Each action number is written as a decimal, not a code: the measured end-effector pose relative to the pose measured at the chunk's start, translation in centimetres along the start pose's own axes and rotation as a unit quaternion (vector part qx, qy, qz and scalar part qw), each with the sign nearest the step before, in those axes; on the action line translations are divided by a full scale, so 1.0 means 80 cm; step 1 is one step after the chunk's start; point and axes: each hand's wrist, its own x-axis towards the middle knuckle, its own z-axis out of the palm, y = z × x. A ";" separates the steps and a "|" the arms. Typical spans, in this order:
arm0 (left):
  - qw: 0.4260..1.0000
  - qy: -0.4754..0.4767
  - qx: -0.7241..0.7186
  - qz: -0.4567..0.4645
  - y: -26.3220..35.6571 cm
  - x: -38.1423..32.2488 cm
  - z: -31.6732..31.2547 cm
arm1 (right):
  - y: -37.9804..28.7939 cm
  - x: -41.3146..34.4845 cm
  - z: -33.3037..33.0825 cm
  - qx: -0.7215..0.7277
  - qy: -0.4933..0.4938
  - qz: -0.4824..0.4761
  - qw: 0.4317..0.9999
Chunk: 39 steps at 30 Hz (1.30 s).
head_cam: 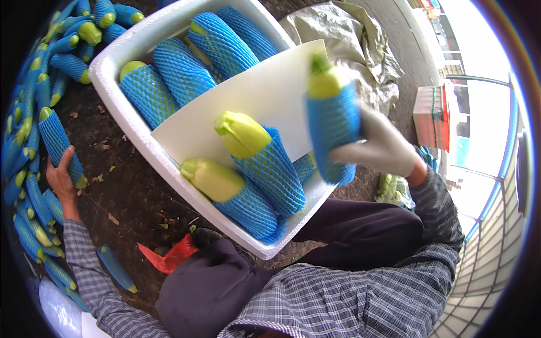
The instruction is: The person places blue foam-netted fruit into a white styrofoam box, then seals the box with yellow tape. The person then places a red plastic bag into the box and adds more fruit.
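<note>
My left hand (63,169), bare, grips a green squash in a blue foam net (61,141) beside a heap of similar ones. In my gloved right hand (376,145) another netted squash (331,114) is held stem end up, blurred by motion, over the right side of a white polystyrene box (112,97). A curved white sheet (262,97) divides the box. Several netted squashes (181,69) lie beyond the sheet. On the near side, two squashes (268,164) lean with bare stem ends showing; part of another shows behind them.
A heap of netted squashes (31,139) spreads along the left. One netted squash (116,268) lies alone on the dark ground near a red plastic scrap (173,253). A crumpled grey sheet (351,38) lies behind the box. At right stand a red and white crate (431,116) and a bag of greens (393,190).
</note>
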 end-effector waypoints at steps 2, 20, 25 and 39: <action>0.996 0.025 -0.069 0.042 0.076 -0.041 0.000 | 0.011 0.019 0.027 -0.144 -0.059 -0.012 0.988; 0.723 -0.012 0.105 0.682 0.513 -0.274 0.263 | 0.016 -0.047 -0.014 -0.063 0.245 -0.272 0.929; 0.742 -0.250 0.199 0.590 0.452 -0.347 0.297 | 0.083 -0.037 0.020 0.287 0.262 -0.243 0.889; 0.750 -0.291 0.248 0.540 0.392 -0.374 0.299 | 0.162 0.024 0.062 -0.139 0.226 -0.320 0.909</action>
